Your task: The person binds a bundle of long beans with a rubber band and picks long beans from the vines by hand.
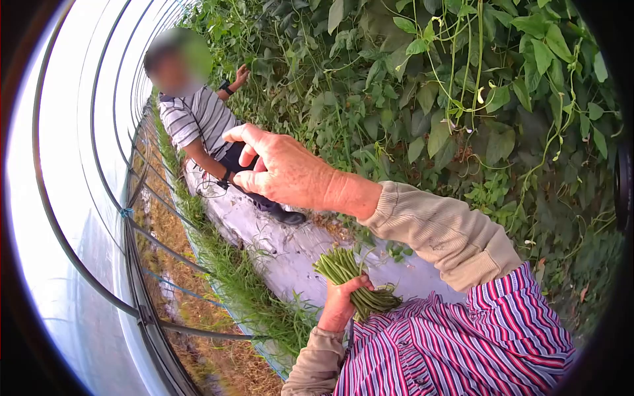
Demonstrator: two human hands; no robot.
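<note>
While the right hand [281, 168] is held up in the air, with its fingers bent a bit and spread wide, the bunch of green beans [353, 282] is held tight in the left hand [340, 302], low down by the striped shirt [429, 343]. The beans are wrapped by the fingers, and their ends are left poking out on both sides. Long pods [477, 59] are seen hanging from the leafy vines [370, 119]. Past the right hand, another person [205, 125] is seen, with one arm held out to the leaves. The pale ground sheet [284, 261] is edged by grass [231, 270].
</note>
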